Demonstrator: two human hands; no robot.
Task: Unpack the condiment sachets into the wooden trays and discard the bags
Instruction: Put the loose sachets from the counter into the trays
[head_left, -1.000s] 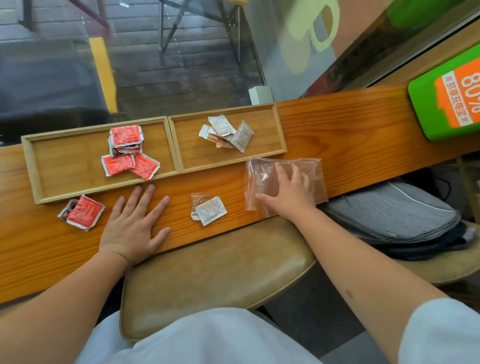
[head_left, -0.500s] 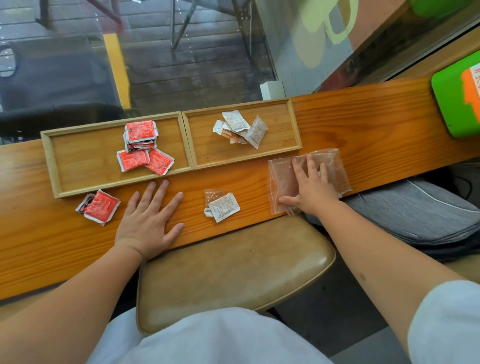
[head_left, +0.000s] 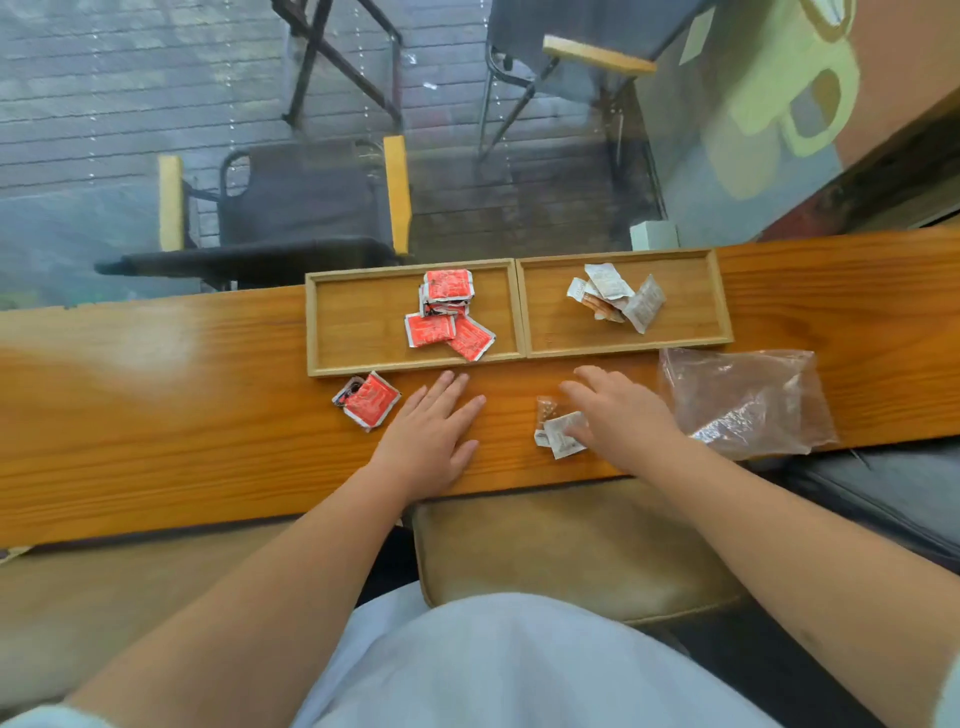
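Note:
Two wooden trays sit side by side on the counter. The left tray (head_left: 363, 332) holds several red sachets (head_left: 447, 312); the right tray (head_left: 685, 317) holds several white sachets (head_left: 618, 293). A red sachet pair (head_left: 366, 400) lies on the counter below the left tray. My left hand (head_left: 431, 436) rests flat, fingers apart, beside it. My right hand (head_left: 618, 415) lies over a small pile of white sachets (head_left: 558, 436), fingers spread, touching them. The empty clear bags (head_left: 748, 400) lie crumpled to its right, free of my hand.
The wooden counter (head_left: 156, 415) runs along a glass window, with chairs outside. A tan padded stool (head_left: 571, 545) sits below the counter edge. A grey bag (head_left: 893, 499) lies at the right under the counter.
My right hand left the clear bags and moved left onto the white sachets on the counter. My left hand stayed flat. The view shifted left and up.

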